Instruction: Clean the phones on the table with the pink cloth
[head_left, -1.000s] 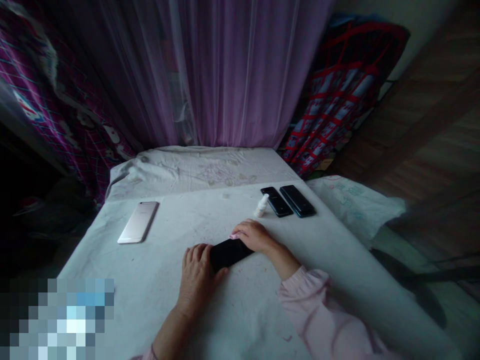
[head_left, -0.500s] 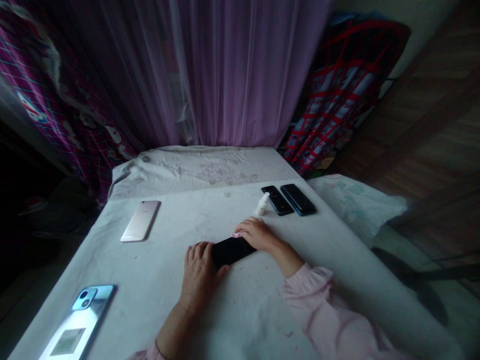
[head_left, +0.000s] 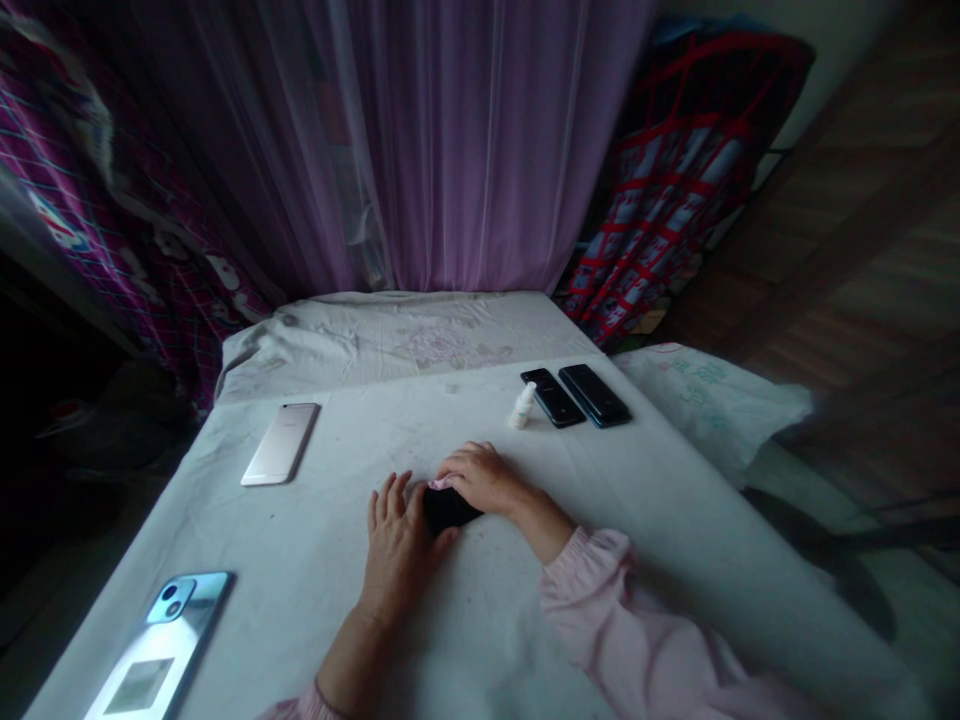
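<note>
A dark phone (head_left: 448, 511) lies screen up on the white tablecloth, its right part hidden under my right hand. My left hand (head_left: 396, 530) grips the phone's left end between thumb and index finger, with the other fingertips slightly spread. Bunched under the fingers of my right hand (head_left: 480, 480) is a small pink cloth (head_left: 444, 482), pressed against the glass near the far edge. A small white spray bottle (head_left: 523, 407) stands upright beyond my right hand.
Behind the bottle lie two dark phones, a smaller one (head_left: 553, 397) and a thicker one (head_left: 595, 395). A pale pink phone (head_left: 281, 444) rests at the left, and a light-blue phone (head_left: 161, 645) at the near left. Purple curtains (head_left: 465, 150) hang behind the table.
My right hand has slid the pink cloth leftward along the phone, closer to my left hand. The left hand's fingertips have lifted a little; the phone stays put.
</note>
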